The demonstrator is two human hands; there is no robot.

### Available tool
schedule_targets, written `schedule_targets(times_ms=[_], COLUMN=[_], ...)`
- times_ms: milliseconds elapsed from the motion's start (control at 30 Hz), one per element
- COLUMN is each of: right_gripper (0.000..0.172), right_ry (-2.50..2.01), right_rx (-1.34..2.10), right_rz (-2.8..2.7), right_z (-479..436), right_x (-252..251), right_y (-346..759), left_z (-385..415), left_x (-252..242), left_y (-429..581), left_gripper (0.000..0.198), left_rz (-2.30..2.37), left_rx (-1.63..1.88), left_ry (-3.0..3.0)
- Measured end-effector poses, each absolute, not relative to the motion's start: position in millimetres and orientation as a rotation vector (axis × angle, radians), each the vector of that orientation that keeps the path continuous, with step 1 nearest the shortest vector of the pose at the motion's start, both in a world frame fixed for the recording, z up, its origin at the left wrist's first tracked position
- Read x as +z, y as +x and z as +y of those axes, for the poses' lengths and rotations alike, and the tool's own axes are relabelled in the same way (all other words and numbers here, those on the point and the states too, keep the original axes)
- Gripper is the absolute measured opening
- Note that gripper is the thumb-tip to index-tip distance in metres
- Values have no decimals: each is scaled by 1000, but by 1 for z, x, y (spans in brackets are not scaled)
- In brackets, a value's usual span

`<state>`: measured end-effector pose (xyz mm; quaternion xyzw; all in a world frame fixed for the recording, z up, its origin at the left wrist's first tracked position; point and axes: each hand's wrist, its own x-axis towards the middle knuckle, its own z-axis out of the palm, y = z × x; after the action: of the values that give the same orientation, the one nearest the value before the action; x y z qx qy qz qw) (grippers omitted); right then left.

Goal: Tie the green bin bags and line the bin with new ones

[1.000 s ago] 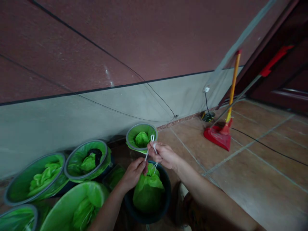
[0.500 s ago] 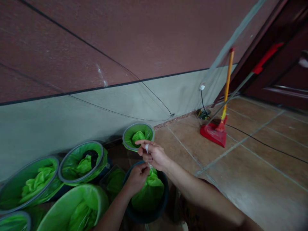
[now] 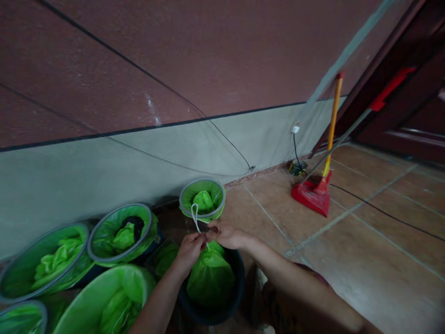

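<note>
Above the dark round plastic bucket, access is barred by the left hand, the right hand and the bulging green plastic bag. To the bucket's left, the way is blocked by a wide light-green round tub; behind, by a small grey-rimmed, green-lined bin. Well right of the bucket, passage is offered over brown floor tiles up to the red plastic dustpan.
</note>
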<state>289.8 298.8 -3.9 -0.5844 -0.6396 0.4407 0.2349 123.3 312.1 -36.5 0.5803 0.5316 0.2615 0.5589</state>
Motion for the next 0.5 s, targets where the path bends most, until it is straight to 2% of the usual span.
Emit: schedule_targets(times_ms=[200, 333, 500], right_gripper=[21, 21, 15], right_ry=[-1764, -1670, -1646], right_rx=[1223, 1427, 1045], right_rz=[-1991, -2128, -2067], right_z=[288, 286, 293], right_x=[15, 22, 10], right_y=[292, 296, 303], left_z=[313, 316, 313], left_x=[-29, -21, -9], left_y=[117, 116, 116], left_gripper=[39, 27, 20], left_rz=[1271, 1240, 1154], left_rx=[640, 620, 521], left_ry=[1383, 1456, 1984])
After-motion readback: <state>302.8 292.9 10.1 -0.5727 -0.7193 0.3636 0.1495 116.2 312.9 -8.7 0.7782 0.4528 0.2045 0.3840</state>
